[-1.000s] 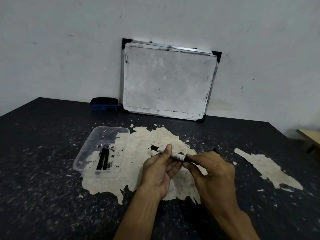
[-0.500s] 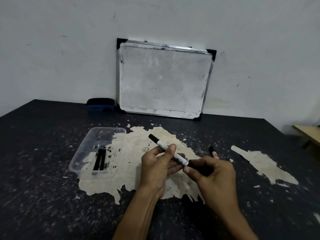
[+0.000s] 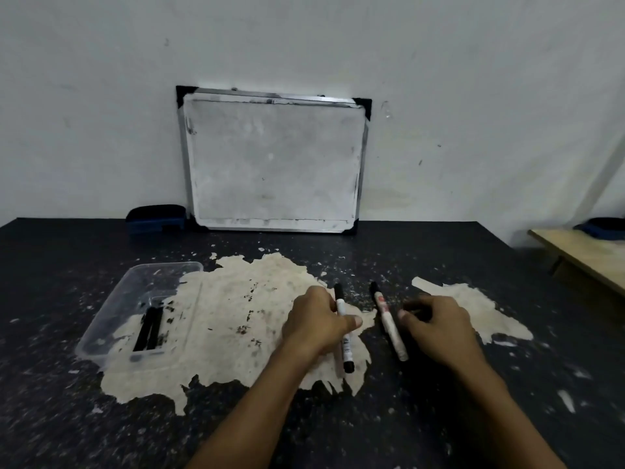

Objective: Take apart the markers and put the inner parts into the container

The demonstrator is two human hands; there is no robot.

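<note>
Here, in the head view, the left hand (image 3: 318, 324) grips a white marker (image 3: 344, 333) with black ends, its thumb pressed across the barrel, low over the pale worn patch of the dark counter (image 3: 67, 418). Just right of it a second marker (image 3: 389, 321) lies flat on the counter, and the right hand (image 3: 439, 324) beside it is curled around something dark, blurred beyond telling. The clear container (image 3: 111, 319) sits to the left, holding two black inner parts (image 3: 148, 330) side by side.
</note>
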